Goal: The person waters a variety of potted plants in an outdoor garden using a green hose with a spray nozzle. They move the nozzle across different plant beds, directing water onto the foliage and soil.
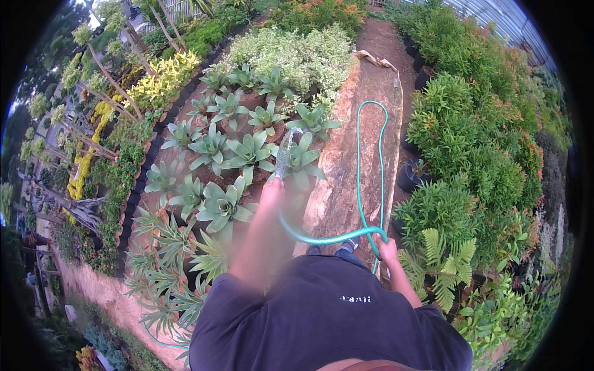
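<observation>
Stretched out ahead, my left hand [272, 190] is closed round the end of a green garden hose [331, 238], whose tip is hidden by the fingers. A fan of water [285, 153] sprays from it onto a broad-leaved rosette plant [301, 159]. Beside my right hip, my right hand [388, 249] grips the same hose farther along, fingers wrapped round it. Between the hands the hose sags in a curve. Several more grey-green rosette plants [249, 153] stand around the spray.
A long loop of the hose lies on the dirt path [337, 179] ahead. Potted bushes [458, 123] line the right side, with a fern [447, 263] close by my right arm. Spiky plants [176, 247] grow at my left. A dark edging [137, 191] borders the bed.
</observation>
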`<state>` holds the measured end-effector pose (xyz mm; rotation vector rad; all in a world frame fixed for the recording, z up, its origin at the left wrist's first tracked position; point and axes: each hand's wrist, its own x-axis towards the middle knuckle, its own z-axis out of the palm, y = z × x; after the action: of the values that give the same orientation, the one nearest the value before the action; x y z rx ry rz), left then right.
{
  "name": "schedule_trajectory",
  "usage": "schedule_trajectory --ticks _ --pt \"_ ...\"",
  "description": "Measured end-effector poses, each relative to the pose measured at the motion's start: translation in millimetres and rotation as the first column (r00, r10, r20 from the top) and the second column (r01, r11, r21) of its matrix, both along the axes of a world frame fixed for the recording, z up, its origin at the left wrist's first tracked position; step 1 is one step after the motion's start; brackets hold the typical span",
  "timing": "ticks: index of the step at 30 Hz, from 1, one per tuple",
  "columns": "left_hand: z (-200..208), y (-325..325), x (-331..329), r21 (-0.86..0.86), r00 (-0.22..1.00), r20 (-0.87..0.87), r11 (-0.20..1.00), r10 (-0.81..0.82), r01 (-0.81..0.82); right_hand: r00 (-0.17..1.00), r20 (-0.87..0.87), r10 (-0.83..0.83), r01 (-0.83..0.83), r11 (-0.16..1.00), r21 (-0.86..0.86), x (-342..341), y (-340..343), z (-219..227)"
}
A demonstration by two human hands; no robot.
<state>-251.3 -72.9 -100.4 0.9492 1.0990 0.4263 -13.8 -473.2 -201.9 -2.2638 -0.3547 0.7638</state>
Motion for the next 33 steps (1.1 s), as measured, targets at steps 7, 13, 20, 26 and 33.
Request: schedule_trajectory --ticks 7,13,20,26,33 --pt "3 1 -1 0.009 1.0 -0.005 1.0 0.015 -0.015 1.0 -0.009 -0.02 0.019 1.0 -0.011 -1 1 -4" --pt "11 10 -8 0.009 0.992 0.076 0.994 0.105 -0.106 0.999 -0.029 -0.022 0.021 0.999 -0.024 1 8 6" --pt "20 25 -25 0.006 0.97 0.117 0.976 0.214 -0.216 0.998 -0.054 0.014 -0.018 0.997 -0.076 4 20 4" --pt "18 24 -39 -0.007 0.969 0.11 0.976 0.219 -0.22 0.997 -0.04 0.06 -0.063 0.995 -0.08 -1 29 13" --pt "17 22 -42 0.012 0.964 0.112 0.97 0.24 -0.243 0.996 -0.07 0.058 -0.064 0.994 -0.091 -4 37 30"
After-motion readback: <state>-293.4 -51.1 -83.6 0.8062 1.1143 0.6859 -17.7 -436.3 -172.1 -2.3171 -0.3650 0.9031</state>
